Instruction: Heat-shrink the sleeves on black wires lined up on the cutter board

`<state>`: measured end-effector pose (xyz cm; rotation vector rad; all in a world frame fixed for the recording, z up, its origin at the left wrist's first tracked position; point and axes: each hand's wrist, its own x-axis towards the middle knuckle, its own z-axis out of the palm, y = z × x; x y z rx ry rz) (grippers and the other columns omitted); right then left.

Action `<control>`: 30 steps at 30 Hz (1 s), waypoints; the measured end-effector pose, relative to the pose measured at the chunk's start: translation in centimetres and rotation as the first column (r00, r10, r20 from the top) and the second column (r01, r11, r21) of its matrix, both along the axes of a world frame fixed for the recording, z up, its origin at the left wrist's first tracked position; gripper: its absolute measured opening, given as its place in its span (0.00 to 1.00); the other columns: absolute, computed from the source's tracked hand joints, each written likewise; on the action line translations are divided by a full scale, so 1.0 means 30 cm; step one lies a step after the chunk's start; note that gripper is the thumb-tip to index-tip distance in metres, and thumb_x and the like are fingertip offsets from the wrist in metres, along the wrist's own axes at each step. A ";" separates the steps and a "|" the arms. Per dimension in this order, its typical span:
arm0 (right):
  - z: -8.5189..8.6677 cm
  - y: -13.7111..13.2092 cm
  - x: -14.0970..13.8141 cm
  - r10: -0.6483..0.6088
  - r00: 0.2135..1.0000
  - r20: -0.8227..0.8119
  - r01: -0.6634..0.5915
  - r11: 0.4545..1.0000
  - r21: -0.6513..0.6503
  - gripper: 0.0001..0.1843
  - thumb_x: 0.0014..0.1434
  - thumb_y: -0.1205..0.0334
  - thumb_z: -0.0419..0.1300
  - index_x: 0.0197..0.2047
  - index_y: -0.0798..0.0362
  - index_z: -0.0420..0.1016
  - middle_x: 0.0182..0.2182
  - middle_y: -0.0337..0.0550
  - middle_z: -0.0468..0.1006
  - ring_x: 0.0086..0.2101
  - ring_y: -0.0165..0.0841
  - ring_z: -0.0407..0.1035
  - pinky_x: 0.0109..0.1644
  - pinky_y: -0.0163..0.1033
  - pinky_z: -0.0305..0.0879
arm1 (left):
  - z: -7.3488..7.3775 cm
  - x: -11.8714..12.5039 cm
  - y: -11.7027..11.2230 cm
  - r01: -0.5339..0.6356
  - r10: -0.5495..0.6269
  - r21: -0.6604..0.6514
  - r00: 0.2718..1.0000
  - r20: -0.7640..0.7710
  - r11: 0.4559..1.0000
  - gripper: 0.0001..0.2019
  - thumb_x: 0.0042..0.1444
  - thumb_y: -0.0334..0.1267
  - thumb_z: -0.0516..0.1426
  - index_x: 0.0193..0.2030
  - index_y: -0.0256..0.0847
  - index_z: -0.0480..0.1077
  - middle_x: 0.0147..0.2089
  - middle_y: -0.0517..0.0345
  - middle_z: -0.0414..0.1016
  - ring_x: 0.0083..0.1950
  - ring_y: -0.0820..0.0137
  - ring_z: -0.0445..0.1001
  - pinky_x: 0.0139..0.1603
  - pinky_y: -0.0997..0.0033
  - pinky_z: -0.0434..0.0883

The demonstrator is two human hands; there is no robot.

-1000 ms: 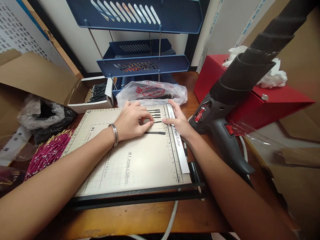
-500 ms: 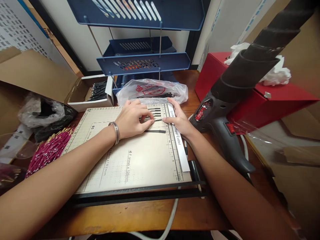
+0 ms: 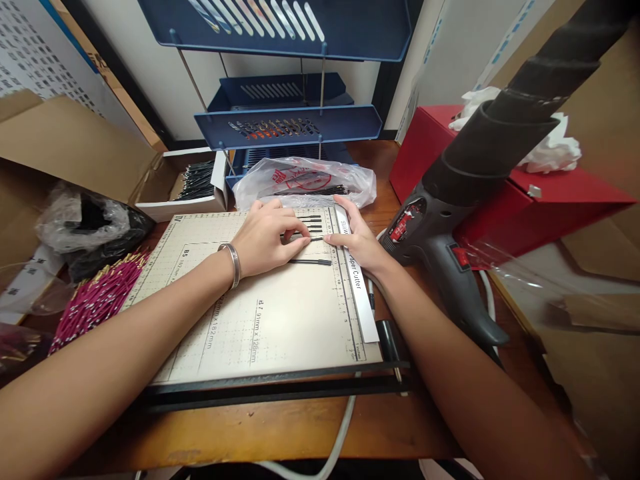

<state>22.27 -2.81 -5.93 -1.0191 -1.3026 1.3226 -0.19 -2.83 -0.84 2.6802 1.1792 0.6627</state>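
Note:
A cream paper cutter (image 3: 295, 307) with printed measuring lines lies in front of me. My left hand (image 3: 265, 240), with a metal bracelet at the wrist, rests on it and pinches a thin black cord (image 3: 317, 239) between thumb and forefinger. My right hand (image 3: 361, 239) wraps the cutter's right edge near its white label strip, and its thumb tip presses at the cord's right end. Below the fingers another black cord (image 3: 315, 262) lies on the board. Beyond them, several short black pieces (image 3: 314, 223) line up side by side. The left palm hides part of the cords.
At right stands a black heat gun (image 3: 440, 220) before a red box (image 3: 430, 133) with tissues. A plastic bag (image 3: 300, 177) lies behind the cutter, below a blue rack (image 3: 285, 127). Magenta cords (image 3: 97, 300) are piled at left, near a white box (image 3: 175, 210) of black cords.
The left thumb and forefinger have shifted very slightly right along the cord. My right hand stays in place, and the view has moved only a little.

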 end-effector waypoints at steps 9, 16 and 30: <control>0.004 -0.001 0.002 0.011 1.000 -0.010 -0.012 0.999 -0.033 0.56 0.40 0.58 0.73 0.73 0.43 0.61 0.74 0.48 0.65 0.74 0.50 0.61 0.83 0.57 0.52 | -0.001 -0.004 0.003 0.006 -0.006 0.000 1.000 0.003 1.000 0.09 0.66 0.42 0.63 0.37 0.45 0.84 0.28 0.56 0.76 0.40 0.60 0.68 0.47 0.55 0.57; 0.007 -0.003 0.003 0.014 1.000 -0.017 -0.015 0.999 -0.035 0.54 0.40 0.59 0.73 0.71 0.44 0.62 0.73 0.49 0.67 0.73 0.51 0.63 0.83 0.59 0.53 | 0.002 0.000 0.001 0.010 -0.010 -0.015 1.000 0.012 1.000 0.10 0.66 0.42 0.62 0.37 0.45 0.84 0.28 0.56 0.76 0.40 0.60 0.68 0.47 0.55 0.56; 0.007 -0.001 0.008 0.025 1.000 0.020 -0.024 1.000 -0.018 0.56 0.41 0.57 0.73 0.73 0.47 0.60 0.74 0.51 0.65 0.74 0.52 0.61 0.83 0.59 0.52 | -0.008 -0.001 0.004 0.010 -0.010 -0.002 1.000 0.024 1.000 0.11 0.66 0.44 0.62 0.37 0.44 0.84 0.29 0.55 0.76 0.40 0.61 0.67 0.49 0.55 0.57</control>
